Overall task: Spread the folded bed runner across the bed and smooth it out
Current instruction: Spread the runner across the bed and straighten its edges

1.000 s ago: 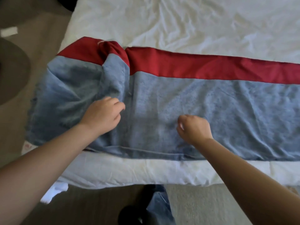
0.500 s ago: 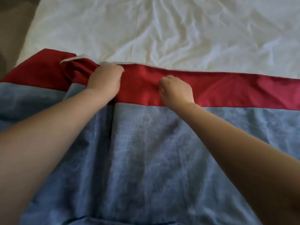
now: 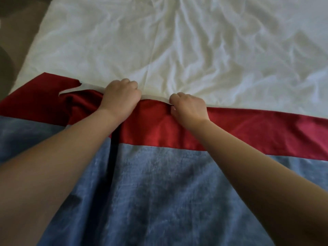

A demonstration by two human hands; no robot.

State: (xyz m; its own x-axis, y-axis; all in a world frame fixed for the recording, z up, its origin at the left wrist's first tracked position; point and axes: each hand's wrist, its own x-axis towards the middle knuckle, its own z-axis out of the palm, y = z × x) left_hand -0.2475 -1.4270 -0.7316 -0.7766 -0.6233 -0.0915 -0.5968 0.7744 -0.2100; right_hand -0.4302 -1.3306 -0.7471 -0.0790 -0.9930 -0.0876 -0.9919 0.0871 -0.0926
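The bed runner (image 3: 159, 183) is blue-grey with a red band along its far edge, and it lies across the near part of the white bed (image 3: 195, 50). My left hand (image 3: 122, 96) grips the red far edge with curled fingers, just right of a bunched fold where the pale underside shows. My right hand (image 3: 189, 105) pinches the same edge a short way to the right. A lengthwise crease runs down the blue part below my left wrist. To the right of my hands the red band lies flat.
Wrinkled white sheet covers the bed beyond the runner. The bed's left edge runs diagonally at the upper left, with brown floor (image 3: 16, 23) beside it.
Both hands went from the blue middle of the runner forward to its red far edge and took hold of it. The camera came closer over the bed.
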